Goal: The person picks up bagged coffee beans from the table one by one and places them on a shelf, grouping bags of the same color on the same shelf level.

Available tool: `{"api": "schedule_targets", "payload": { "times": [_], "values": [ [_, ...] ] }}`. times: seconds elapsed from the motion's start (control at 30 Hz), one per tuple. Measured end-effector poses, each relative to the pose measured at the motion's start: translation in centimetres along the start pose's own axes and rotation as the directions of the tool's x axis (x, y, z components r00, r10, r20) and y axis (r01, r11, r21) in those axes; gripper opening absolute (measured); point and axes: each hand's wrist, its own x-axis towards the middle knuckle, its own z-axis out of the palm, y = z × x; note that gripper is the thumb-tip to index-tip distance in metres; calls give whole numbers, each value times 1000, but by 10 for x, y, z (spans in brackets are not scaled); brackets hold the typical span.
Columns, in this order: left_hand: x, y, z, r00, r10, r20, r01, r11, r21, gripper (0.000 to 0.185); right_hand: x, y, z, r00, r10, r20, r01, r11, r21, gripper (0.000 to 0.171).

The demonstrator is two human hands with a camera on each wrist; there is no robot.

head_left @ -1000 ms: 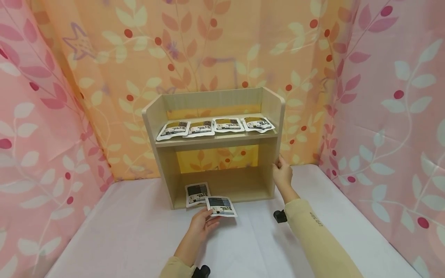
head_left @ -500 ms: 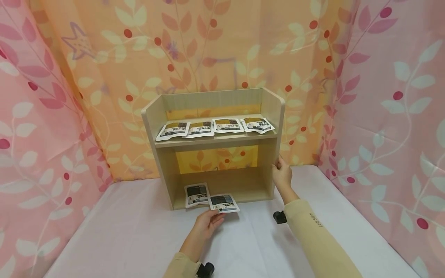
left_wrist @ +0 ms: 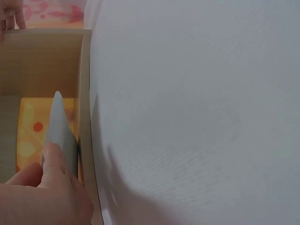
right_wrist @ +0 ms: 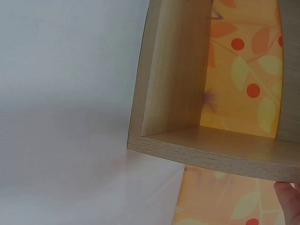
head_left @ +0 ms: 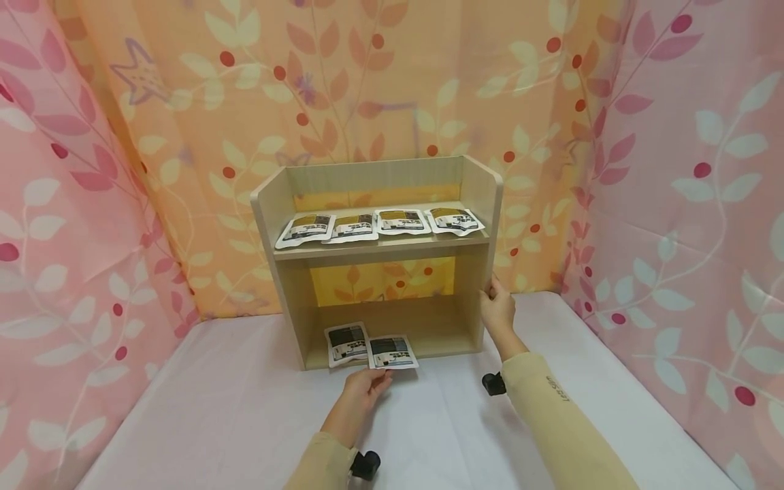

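Now: left hand [head_left: 366, 384] pinches packet [head_left: 393, 352] at lower shelf's front edge, beside second packet [head_left: 347, 342] | right hand [head_left: 497, 305], fingers curled, grips shelf unit's [head_left: 471, 299] right side panel.

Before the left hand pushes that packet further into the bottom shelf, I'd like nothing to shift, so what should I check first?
1. Left hand grip on second packet: ok, fingers at its near edge.
2. Right hand steadying wooden shelf: ok, on its right side panel.
3. First packet: ok, lies flat beside it.
4. Space behind packets on bottom shelf: ok, bare board.
5. Four top packets: ok, lying flat.
6. Whether the two packets overlap: cannot tell.
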Motion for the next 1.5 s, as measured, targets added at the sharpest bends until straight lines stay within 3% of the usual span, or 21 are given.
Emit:
{"api": "schedule_targets", "payload": {
  "times": [0.27, 0.5, 0.77, 1.0, 1.27, 1.5],
  "values": [
    [9, -4, 10, 1000, -8, 6, 8, 1000, 17, 33, 0, -1, -1, 1000, 7, 8, -7, 1000, 3, 48],
    [18, -3, 19, 1000, -12, 1, 12, 1000, -12, 48, -1, 0, 0, 1000, 3, 5, -3, 1000, 4, 46],
    [28, 1, 22, 998, -2, 59, 4, 999, -34, 44, 0, 0, -1, 1000, 2, 0, -2, 1000, -2, 43],
    [39, 3, 23, 997, -22, 78, 34, 986, -165, 50, -1, 1, 2, 1000, -3, -22, 3, 1000, -3, 30],
    [44, 5, 19, 999, -2, 55, 11, 987, -161, 51, -5, -1, 5, 1000, -13, -17, 13, 1000, -1, 43],
    [45, 5, 15, 999, -22, 23, 25, 987, -156, 65, -3, 1, 3, 999, -31, -23, 31, 999, -17, 45]
  ]
}}
